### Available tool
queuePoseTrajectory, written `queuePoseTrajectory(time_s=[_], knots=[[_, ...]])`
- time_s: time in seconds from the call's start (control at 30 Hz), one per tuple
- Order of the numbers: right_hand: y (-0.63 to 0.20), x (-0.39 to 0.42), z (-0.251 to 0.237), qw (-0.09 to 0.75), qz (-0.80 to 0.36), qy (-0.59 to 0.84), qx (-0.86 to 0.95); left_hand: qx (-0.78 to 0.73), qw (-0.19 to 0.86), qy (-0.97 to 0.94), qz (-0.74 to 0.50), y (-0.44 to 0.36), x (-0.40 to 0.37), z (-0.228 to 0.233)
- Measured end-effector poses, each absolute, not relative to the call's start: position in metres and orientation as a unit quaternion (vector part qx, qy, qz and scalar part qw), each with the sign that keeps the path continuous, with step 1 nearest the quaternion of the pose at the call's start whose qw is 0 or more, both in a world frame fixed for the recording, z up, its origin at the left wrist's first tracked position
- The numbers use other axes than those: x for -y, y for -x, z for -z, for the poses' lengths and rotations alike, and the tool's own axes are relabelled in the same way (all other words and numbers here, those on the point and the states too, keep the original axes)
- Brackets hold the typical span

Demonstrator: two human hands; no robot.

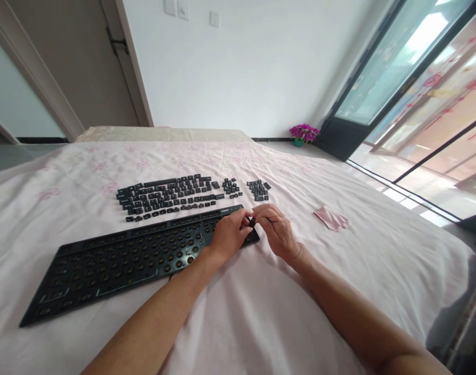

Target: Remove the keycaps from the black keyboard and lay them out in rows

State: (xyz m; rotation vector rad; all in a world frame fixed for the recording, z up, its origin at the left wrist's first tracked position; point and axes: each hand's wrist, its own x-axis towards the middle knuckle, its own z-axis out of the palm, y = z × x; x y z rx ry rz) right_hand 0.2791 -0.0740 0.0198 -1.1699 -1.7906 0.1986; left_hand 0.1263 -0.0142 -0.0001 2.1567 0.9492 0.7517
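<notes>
A: Black keycap point(252, 223) is pinched between your two hands, right over the right end of the keyboard point(136, 258). Left hand point(230, 235) fingers look narrow, closed on the cap w/ thumb and forefinger. Right hand point(276, 229) is also pinched, holding a thin stick point(281, 220) that pokes out to the right.

B: How do I work it well?

A: Keep the cap steady w/ the left, let only the stick tip move. Can't tell which face of the cap you're on, too small to see. My guess: short light strokes, since the stick looks thin enough to bend or snap.

B: And the rest?

A: Loose keycaps point(171, 195) sit in rows just beyond the keyboard's far edge, w/ a smaller group point(258, 190) toward the right. Don't sweep your wrist thru them, they'd prob scatter on the soft pink sheet point(85, 172). Pink cloth point(331, 217) lies near the sheet's right edge, well apart from the keyboard but close to your right hand.

B: Keyboard itself?

A: Bare sockets all over, lying angled across the sheet's near-left part. Rest your left wrist off it, not on the sockets.
</notes>
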Motion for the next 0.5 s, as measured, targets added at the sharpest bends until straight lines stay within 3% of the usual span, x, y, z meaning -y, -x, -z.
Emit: queuePoseTrajectory(time_s=[0.3, 0.5], knots=[[-0.271, 0.073, -0.017, 0.595, -0.175, 0.491, 0.612, -0.35, 0.359, -0.807, -0.314, -0.124, 0.014, -0.003], [-0.258, 0.071, -0.014, 0.608, -0.203, 0.468, 0.609, -0.373, 0.349, -0.817, -0.268, -0.123, 0.014, -0.006]])
